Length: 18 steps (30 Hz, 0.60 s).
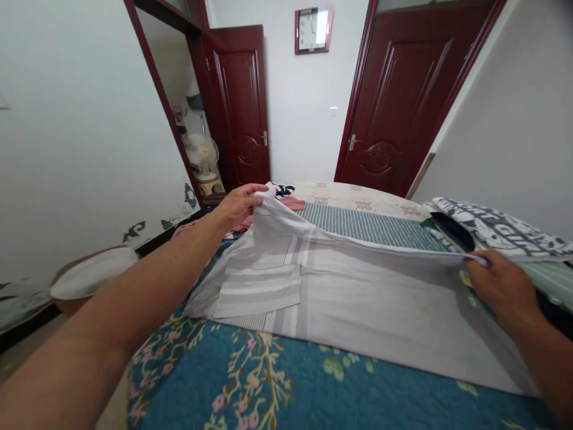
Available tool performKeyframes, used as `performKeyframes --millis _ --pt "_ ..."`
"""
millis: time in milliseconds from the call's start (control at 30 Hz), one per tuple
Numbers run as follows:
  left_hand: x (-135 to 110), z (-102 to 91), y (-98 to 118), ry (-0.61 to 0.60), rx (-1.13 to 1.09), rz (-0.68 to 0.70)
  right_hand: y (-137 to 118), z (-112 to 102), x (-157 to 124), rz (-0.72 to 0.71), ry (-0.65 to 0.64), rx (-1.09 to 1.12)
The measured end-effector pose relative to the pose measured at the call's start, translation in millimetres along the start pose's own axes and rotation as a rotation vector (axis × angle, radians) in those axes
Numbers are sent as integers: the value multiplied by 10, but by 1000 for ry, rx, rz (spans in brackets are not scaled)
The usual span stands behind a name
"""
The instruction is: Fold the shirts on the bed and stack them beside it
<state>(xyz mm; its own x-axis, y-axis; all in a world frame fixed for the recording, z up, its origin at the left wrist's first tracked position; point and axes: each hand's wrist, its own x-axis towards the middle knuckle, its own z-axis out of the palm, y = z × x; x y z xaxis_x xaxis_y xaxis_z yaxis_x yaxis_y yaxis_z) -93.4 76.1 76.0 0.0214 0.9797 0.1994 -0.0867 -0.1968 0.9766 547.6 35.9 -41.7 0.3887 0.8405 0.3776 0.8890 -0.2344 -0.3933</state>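
Observation:
A light grey and white striped short-sleeved shirt is stretched sideways across the surface in front of me. Its far edge is lifted between my hands, while the near edge lies on a teal floral quilted cover. My left hand pinches the shirt at its upper left, near the collar end. At the other end, my right hand grips the raised edge, fingers closed on the cloth. One sleeve lies folded over the body of the shirt on the left.
Behind the shirt are a blue striped cloth and a pale patterned cover. Piled clothes, including a black-and-white printed garment, lie at right. Pink cloth sits beyond my left hand. A stool stands at left.

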Motion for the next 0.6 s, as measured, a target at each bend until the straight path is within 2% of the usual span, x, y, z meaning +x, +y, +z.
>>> performKeyframes --millis 167,300,500,600 --pt "-650 -14 114 17 -24 -28 118 -114 -261 31 -1 42" --pt "-1163 -12 80 38 -29 -24 224 -104 -478 98 23 108" --pt "-1807 -120 -268 99 216 -100 423 -41 -773 89 -8 82" --pt "-2012 -205 -478 61 328 -185 480 5 -811 19 -8 48"
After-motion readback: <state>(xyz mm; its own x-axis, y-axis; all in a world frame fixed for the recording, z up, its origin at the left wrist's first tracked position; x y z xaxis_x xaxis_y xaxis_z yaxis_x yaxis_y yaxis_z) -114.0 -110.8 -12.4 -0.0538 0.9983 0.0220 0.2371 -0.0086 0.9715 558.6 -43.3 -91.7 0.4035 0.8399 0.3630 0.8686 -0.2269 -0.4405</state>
